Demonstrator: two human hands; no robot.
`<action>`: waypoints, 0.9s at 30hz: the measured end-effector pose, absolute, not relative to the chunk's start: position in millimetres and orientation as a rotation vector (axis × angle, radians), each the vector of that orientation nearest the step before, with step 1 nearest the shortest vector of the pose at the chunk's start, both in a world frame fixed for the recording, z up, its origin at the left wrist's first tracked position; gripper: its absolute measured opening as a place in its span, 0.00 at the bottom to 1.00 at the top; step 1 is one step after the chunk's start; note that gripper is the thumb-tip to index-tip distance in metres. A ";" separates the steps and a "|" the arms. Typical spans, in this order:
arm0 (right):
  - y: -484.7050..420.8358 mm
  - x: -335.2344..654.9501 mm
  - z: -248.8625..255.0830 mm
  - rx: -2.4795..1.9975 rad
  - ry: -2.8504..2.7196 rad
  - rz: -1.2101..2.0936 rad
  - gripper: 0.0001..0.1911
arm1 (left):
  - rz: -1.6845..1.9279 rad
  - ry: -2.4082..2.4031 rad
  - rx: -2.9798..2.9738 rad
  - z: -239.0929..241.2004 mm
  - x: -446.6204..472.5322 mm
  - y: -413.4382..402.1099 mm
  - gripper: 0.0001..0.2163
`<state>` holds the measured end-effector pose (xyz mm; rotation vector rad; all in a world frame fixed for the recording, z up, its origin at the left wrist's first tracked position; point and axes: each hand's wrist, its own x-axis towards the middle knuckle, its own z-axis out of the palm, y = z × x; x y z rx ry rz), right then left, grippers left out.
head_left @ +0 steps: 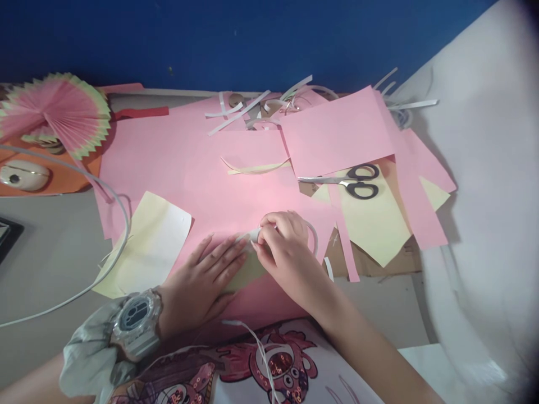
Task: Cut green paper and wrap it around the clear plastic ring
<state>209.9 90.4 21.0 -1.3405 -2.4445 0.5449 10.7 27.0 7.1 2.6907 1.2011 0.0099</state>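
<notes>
My left hand (206, 280) lies flat with fingers stretched out, pressing a pale yellow paper piece (248, 269) onto a large pink sheet (177, 163). A grey watch sits on that wrist. My right hand (282, 241) is closed around a small white roll (255, 234), seemingly tape, held against the yellow piece just past my left fingertips. A thin white strip curls out behind the right hand.
Scissors (353, 180) lie right of centre on pink and yellow sheets. A larger yellow sheet (147, 241) lies left. A folded pink paper fan (59, 112) rests at far left on an orange board. White strips litter the far edge. A white cable (118, 219) loops left.
</notes>
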 end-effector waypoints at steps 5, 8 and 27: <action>91.1 210.0 23.0 -1.343 -2.458 0.550 0.06 | 0.050 1.249 2.733 8.8 10.8 22.8 0.27; 91.8 210.0 23.6 -1.342 -2.469 0.560 0.06 | -0.002 1.332 2.750 13.6 6.4 17.3 0.27; 92.6 209.9 23.5 -1.311 -2.470 0.526 0.06 | -0.008 1.281 2.781 19.2 10.2 33.9 0.33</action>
